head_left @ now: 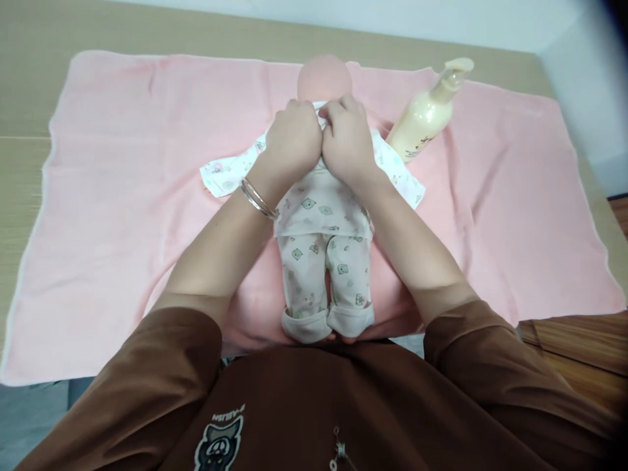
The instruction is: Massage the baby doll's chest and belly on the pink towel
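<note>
A baby doll [324, 77] lies with its head toward the far side and its legs toward me. It wears a white printed shirt [324, 212] and matching pants [305, 275] with turned-up cuffs. Both sleeves spread out to the sides. My left hand [294, 136] is closed at the shirt's collar, knuckles up. Beside it, touching at the wrist side, my right hand [348, 136] is also closed on the collar fabric. My hands cover the doll's neck and upper chest, and the fingertips are mostly hidden.
Under the doll a pink blanket [118, 196] covers most of the wooden table [29, 98]. A cream pump bottle [422, 121] lies tilted on the blanket, close to the right sleeve. A white wall [392, 23] stands behind the table. Wooden flooring [579, 347] shows at the right.
</note>
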Demonstrator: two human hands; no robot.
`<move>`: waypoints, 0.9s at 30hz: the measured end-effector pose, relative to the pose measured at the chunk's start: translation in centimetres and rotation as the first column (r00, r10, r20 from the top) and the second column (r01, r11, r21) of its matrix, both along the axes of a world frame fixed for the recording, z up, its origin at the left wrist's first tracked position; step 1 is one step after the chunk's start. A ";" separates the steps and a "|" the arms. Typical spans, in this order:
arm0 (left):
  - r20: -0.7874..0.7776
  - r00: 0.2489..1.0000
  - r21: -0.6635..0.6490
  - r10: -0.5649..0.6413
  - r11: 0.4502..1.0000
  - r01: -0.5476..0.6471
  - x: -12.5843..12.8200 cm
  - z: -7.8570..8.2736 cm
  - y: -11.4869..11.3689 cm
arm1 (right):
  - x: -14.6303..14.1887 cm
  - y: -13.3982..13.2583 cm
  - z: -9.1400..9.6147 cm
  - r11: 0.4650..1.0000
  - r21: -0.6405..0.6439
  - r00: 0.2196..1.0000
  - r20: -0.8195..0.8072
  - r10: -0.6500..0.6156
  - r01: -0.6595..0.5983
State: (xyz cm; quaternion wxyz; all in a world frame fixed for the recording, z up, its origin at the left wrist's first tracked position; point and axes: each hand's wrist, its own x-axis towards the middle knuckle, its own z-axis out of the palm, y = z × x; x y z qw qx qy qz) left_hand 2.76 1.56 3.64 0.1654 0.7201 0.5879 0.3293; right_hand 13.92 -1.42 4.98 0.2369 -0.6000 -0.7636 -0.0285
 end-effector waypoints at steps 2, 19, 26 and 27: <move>-0.072 0.997 -0.019 0.008 1.000 -0.009 0.1 -0.5 -0.1 | 0.3 0.4 -0.4 1.000 0.003 1.000 0.000 0.002 -0.002; 0.197 0.980 0.247 0.028 0.966 -0.077 -1.6 -4.9 -1.1 | 0.6 -4.0 -0.5 0.993 -0.107 0.988 0.141 0.067 -0.052; 0.133 0.991 0.275 0.010 0.960 -0.047 -2.0 -4.7 -1.6 | 0.8 -2.7 -1.1 0.962 -0.155 0.969 0.068 0.238 -0.225; 0.131 0.991 0.288 0.003 0.957 -0.041 -2.1 -4.6 -1.7 | 1.4 -1.8 -1.2 0.963 -0.178 0.978 0.006 0.207 -0.203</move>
